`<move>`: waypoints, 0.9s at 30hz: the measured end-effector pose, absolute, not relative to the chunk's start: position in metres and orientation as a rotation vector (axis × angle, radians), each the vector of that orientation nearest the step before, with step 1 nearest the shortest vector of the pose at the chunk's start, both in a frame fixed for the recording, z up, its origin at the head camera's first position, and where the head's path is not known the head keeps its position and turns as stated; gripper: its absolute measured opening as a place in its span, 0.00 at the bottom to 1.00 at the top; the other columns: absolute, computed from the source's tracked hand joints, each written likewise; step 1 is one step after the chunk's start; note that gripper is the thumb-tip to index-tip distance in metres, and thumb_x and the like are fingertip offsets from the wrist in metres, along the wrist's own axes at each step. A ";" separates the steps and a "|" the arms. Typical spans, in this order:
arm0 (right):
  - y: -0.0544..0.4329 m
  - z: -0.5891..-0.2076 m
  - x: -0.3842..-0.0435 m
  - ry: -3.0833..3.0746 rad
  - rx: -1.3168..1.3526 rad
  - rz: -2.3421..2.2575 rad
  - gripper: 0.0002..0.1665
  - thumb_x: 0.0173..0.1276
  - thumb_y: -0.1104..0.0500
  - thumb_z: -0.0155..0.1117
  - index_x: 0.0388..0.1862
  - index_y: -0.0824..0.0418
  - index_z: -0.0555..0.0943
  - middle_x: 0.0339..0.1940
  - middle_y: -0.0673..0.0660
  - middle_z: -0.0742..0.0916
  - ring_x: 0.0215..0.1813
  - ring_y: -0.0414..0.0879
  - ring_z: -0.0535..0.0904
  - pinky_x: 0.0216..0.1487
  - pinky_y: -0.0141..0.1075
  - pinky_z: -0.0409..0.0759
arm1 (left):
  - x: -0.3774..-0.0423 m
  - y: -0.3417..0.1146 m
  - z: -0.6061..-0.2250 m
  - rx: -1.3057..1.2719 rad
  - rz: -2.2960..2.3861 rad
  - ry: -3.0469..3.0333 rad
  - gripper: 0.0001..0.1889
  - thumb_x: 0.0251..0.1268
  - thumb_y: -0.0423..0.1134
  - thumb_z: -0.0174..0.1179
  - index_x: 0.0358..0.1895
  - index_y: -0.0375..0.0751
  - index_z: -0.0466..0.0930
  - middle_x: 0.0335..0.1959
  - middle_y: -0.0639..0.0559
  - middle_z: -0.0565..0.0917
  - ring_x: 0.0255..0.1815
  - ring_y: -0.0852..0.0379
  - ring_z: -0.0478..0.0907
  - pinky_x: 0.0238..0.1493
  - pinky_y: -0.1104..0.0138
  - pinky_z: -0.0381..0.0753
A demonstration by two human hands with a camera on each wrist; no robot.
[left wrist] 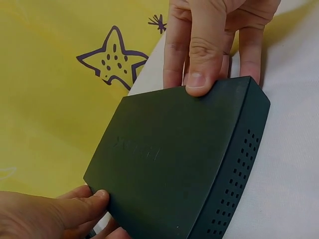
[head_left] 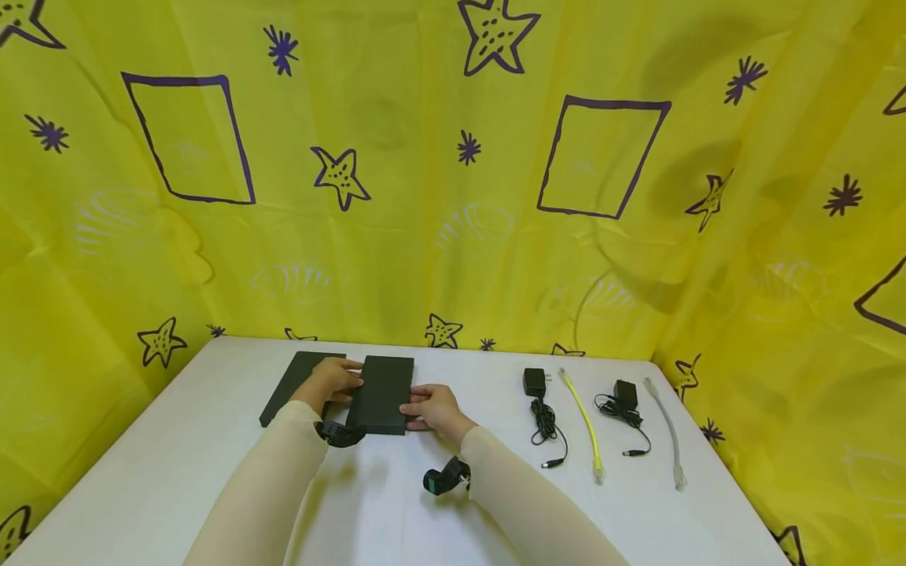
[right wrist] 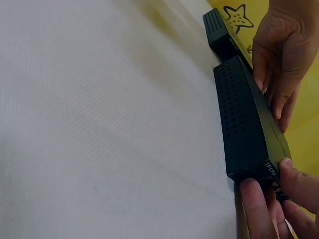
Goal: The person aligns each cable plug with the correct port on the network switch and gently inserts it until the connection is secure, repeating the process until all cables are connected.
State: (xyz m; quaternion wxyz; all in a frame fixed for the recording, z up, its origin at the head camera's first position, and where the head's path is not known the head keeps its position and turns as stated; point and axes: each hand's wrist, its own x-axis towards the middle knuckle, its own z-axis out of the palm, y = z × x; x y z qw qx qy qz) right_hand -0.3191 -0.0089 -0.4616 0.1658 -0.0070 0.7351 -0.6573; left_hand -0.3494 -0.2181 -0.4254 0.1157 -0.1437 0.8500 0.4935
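A flat black network switch point(head_left: 382, 393) with perforated side vents lies between both hands over the white table. My left hand point(head_left: 331, 381) grips its left edge, thumb on the top face. On the opposite edge, my right hand point(head_left: 433, 409) pinches it with the thumb above and fingers at the side and below, as the right wrist view shows. Raised lettering marks the top of the network switch point(left wrist: 154, 149) in the left wrist view. A second black box point(head_left: 286, 389) of similar shape lies just left of it, partly covered by my left hand.
On the right of the white table point(head_left: 177, 472) lie a black power adapter point(head_left: 535, 384), a yellow network cable point(head_left: 583, 420), another power adapter point(head_left: 624, 395) and a grey network cable point(head_left: 667, 428). A yellow patterned curtain point(head_left: 410, 259) stands behind and along the sides.
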 end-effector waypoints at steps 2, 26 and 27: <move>-0.009 -0.461 -0.319 2.090 -0.011 -1.876 0.30 0.63 0.71 0.68 0.64 0.74 0.73 0.51 0.63 0.81 0.44 0.47 0.85 0.39 0.39 0.88 | -0.349 -0.218 -0.425 -0.429 1.442 2.491 0.26 0.66 0.26 0.61 0.68 0.34 0.71 0.62 0.35 0.77 0.47 0.52 0.78 0.33 0.68 0.86; 0.005 -0.460 -0.318 2.092 0.065 -1.855 0.28 0.62 0.72 0.68 0.62 0.73 0.74 0.52 0.64 0.82 0.42 0.46 0.85 0.40 0.39 0.88 | -0.341 -0.209 -0.431 -0.368 1.568 2.426 0.25 0.67 0.26 0.59 0.67 0.30 0.69 0.57 0.32 0.79 0.46 0.51 0.80 0.37 0.65 0.87; 0.006 -0.460 -0.319 2.095 0.068 -1.849 0.28 0.62 0.71 0.68 0.63 0.73 0.74 0.52 0.64 0.83 0.42 0.46 0.84 0.40 0.39 0.88 | -0.340 -0.208 -0.432 -0.365 1.576 2.426 0.25 0.67 0.25 0.59 0.67 0.30 0.70 0.56 0.32 0.80 0.45 0.52 0.80 0.36 0.66 0.87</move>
